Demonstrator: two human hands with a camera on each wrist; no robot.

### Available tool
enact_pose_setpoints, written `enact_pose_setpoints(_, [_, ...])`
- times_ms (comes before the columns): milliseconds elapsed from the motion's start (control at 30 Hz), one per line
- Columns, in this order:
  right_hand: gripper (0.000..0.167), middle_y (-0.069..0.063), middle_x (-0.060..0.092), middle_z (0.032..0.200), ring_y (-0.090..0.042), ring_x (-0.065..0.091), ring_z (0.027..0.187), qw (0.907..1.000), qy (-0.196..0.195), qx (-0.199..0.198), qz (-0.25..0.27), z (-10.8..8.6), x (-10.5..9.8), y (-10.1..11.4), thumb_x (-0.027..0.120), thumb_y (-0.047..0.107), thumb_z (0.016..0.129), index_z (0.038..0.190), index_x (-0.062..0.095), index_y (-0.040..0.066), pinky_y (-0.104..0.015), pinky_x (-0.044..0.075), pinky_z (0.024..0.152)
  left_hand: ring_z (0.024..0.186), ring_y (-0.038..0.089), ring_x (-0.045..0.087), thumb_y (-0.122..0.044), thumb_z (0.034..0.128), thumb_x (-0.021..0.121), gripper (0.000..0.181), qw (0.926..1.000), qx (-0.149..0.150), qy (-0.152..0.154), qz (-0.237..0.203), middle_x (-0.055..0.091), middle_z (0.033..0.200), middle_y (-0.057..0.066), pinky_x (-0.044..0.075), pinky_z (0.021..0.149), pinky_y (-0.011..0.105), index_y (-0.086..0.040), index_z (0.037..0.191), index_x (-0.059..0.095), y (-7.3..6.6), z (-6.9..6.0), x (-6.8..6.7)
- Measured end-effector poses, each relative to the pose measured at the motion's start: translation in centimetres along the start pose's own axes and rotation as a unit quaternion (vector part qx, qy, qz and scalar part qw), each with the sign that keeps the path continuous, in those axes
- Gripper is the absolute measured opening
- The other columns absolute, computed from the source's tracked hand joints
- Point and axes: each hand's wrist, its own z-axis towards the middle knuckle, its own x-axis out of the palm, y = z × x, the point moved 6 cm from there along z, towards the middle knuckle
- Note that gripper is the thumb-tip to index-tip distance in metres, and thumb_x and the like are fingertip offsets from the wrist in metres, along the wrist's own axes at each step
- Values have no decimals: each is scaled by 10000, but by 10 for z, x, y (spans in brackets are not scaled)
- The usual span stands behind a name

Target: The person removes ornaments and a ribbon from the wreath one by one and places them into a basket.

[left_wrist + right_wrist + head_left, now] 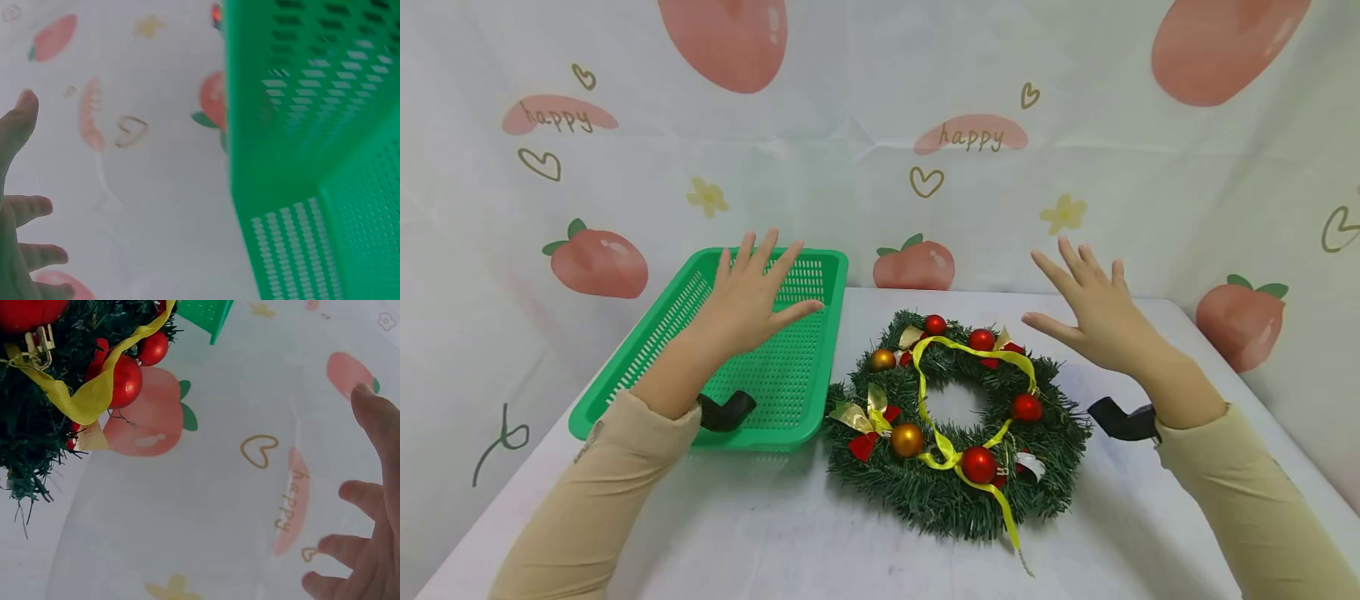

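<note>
Fingers spread, my left hand is raised over the green basket and holds nothing. My right hand, also spread and empty, is held up beyond the right side of the wreath. The green wreath lies on the table with red balls, gold balls and a yellow ribbon laid loosely over it, one end hanging past the front. In the left wrist view the basket is beside the hand; in the right wrist view the wreath is across from the hand.
The basket stands on the white table to the left of the wreath. Behind the table hangs a white cloth printed with fruit, hearts and flowers. A black wrist mount is at the left wrist, another at the right.
</note>
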Motion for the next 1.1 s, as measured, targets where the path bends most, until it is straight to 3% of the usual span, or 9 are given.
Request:
enact_pose_setpoints(167, [775, -215, 95, 1561, -460, 82, 1423, 9970, 417, -90, 646, -15, 3, -6, 606, 390, 893, 1506, 187, 168, -648, -82, 1114, 1444, 424, 32, -517, 908, 511, 787, 9975, 403, 85, -578, 82, 1574, 169, 90, 1137, 631, -179, 1515, 141, -16, -15, -7])
enact_pose_setpoints(400, [731, -200, 204, 1539, -465, 239, 1367, 9908, 911, -12, 1005, -35, 20, -19, 635, 389, 873, 1472, 296, 143, -687, 277, 993, 1437, 353, 173, -481, 900, 551, 731, 9861, 1016, 410, -1253, 168, 1564, 115, 272, 1111, 574, -198, 1494, 233, -48, -39, -1])
enact_pose_setpoints(567, [720, -217, 256, 1514, -467, 273, 1351, 9860, 1035, -143, 1297, -44, 37, -26, 675, 368, 846, 1440, 354, 118, -681, 291, 991, 1413, 297, 267, -480, 891, 561, 686, 9763, 1296, 599, -1626, 250, 1544, 63, 367, 1068, 526, -222, 1471, 299, -71, -53, 8])
enact_pose_setpoints(867, [847, -275, 247, 1491, -513, 254, 1334, 9799, 1161, -399, 1575, -49, 66, -32, 779, 359, 736, 1419, 365, 77, -718, 280, 965, 1340, 247, 404, -435, 903, 571, 587, 9522, 2205, 879, -1922, 411, 1451, 47, 416, 1048, 449, -180, 1406, 411, -108, -67, 36])
enact_pose_setpoints(1100, [948, -308, 237, 1477, -541, 240, 1320, 9751, 1258, -536, 1745, -52, 81, -35, 818, 356, 681, 1431, 325, 52, -739, 272, 951, 1301, 194, 447, -455, 898, 570, 566, 9430, 2278, 1233, -2087, 452, 1412, 10, 448, 1023, 402, -192, 1382, 442, -120, -70, 61])
